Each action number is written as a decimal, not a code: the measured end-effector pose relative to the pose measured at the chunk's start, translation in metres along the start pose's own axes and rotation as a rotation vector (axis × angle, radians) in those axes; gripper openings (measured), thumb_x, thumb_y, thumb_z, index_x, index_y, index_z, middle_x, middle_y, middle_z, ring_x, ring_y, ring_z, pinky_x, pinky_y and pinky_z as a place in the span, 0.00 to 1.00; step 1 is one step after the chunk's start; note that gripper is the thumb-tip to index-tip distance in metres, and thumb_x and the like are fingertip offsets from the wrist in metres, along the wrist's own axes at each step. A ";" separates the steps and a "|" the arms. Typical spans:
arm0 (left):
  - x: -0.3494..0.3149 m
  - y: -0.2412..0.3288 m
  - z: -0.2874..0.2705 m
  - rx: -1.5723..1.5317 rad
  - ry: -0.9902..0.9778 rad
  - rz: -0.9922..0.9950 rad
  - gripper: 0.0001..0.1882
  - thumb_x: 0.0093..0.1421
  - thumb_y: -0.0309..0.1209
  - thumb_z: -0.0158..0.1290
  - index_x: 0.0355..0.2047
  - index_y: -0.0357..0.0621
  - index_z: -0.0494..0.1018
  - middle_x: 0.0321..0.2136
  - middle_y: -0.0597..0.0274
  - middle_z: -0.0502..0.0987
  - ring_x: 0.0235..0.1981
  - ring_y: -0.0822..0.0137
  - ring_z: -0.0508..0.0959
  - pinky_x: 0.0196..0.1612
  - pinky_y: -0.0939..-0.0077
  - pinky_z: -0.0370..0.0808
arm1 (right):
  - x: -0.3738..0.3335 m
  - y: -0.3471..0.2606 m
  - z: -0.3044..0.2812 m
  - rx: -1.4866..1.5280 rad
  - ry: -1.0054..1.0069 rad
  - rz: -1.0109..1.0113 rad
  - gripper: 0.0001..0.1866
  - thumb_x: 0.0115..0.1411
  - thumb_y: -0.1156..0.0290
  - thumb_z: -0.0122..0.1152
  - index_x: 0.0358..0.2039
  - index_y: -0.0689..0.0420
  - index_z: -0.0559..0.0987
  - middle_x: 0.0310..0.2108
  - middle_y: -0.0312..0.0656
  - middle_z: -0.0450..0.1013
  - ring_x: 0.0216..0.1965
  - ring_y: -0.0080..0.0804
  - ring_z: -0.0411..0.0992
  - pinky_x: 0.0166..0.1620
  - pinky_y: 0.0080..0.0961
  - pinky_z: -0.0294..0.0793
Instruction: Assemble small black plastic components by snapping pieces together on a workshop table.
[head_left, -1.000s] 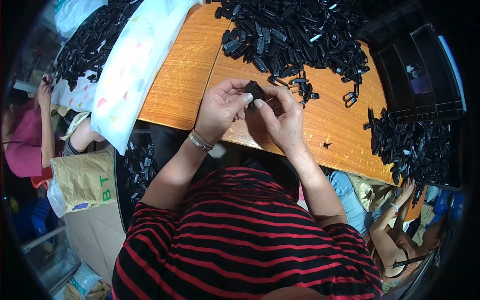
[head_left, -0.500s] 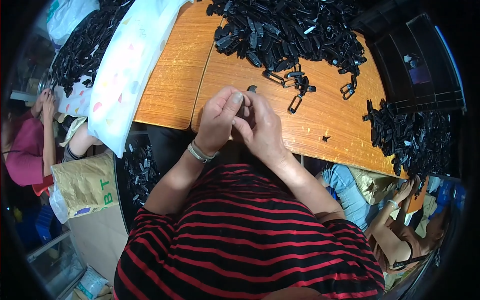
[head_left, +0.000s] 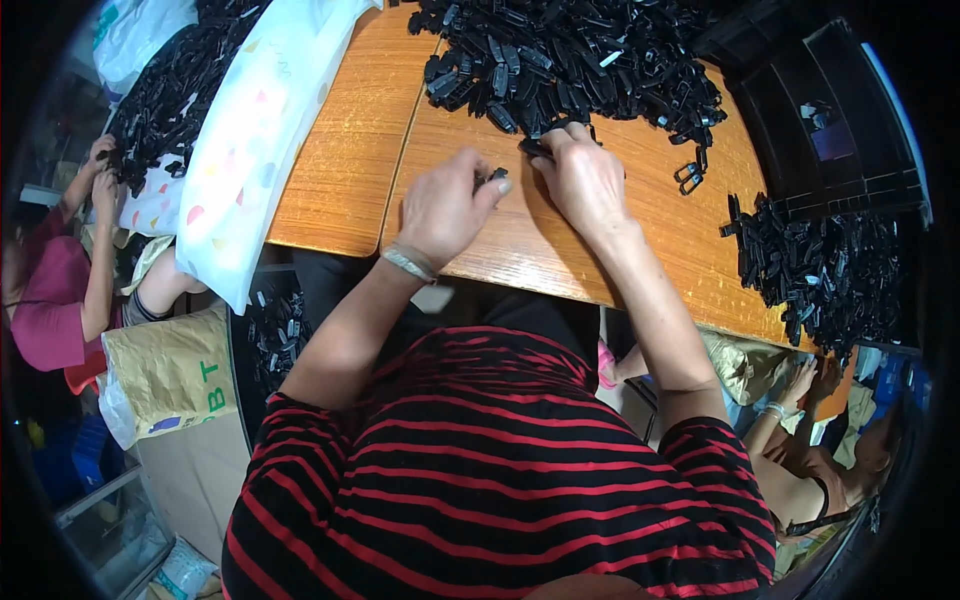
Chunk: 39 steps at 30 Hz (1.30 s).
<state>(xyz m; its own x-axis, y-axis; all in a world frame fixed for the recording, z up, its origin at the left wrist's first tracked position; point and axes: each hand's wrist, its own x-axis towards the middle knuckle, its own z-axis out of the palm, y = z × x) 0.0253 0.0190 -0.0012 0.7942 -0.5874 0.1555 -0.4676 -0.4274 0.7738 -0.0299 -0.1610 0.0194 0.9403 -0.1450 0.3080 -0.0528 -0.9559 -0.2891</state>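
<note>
"Head view: state the position of the left hand (head_left: 447, 208)."

"Over the orange-brown wood-grain table (head_left: 340, 150), thumb extended and fingers curled. Its thumb tip is at a small black plastic piece (head_left: 497, 174); whether the hand is clamped on it cannot be told."

"And the right hand (head_left: 588, 178)?"

"Apart from the left, to its right and slightly farther out. Its bent fingers reach an elongated black plastic part (head_left: 536, 148) at the near edge of the large heap of black plastic parts (head_left: 570, 60). Closure on the part cannot be confirmed."

"Adjacent items?"

"Left: a white plastic sheet with coloured shapes (head_left: 265, 130). Right: a smaller pile of black parts (head_left: 820, 270)."
</note>
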 end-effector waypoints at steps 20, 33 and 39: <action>-0.006 0.004 -0.004 -1.031 -0.062 -0.188 0.12 0.63 0.26 0.54 0.45 0.34 0.71 0.34 0.65 0.77 0.29 0.79 0.75 0.32 0.86 0.70 | -0.041 -0.038 0.013 1.343 0.265 0.319 0.16 0.62 0.78 0.59 0.50 0.65 0.75 0.35 0.43 0.79 0.35 0.24 0.78 0.40 0.18 0.78; -0.014 0.008 -0.011 -1.005 0.051 -0.090 0.11 0.60 0.24 0.57 0.44 0.38 0.75 0.28 0.73 0.76 0.24 0.86 0.69 0.26 0.91 0.66 | -0.034 -0.050 -0.008 0.830 0.191 0.101 0.12 0.56 0.78 0.65 0.42 0.62 0.79 0.38 0.39 0.73 0.37 0.23 0.74 0.35 0.16 0.76; -0.016 0.004 -0.010 -0.899 0.079 -0.061 0.12 0.60 0.23 0.56 0.45 0.37 0.75 0.27 0.74 0.75 0.24 0.87 0.68 0.26 0.92 0.66 | -0.033 -0.044 -0.003 0.775 0.128 0.094 0.11 0.56 0.78 0.66 0.40 0.62 0.80 0.35 0.39 0.72 0.32 0.22 0.74 0.32 0.17 0.77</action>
<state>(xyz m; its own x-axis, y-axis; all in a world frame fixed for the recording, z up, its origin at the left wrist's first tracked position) 0.0143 0.0337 0.0048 0.8474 -0.5186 0.1142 0.0299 0.2613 0.9648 -0.0597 -0.1152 0.0243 0.8949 -0.2894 0.3397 0.1638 -0.4950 -0.8533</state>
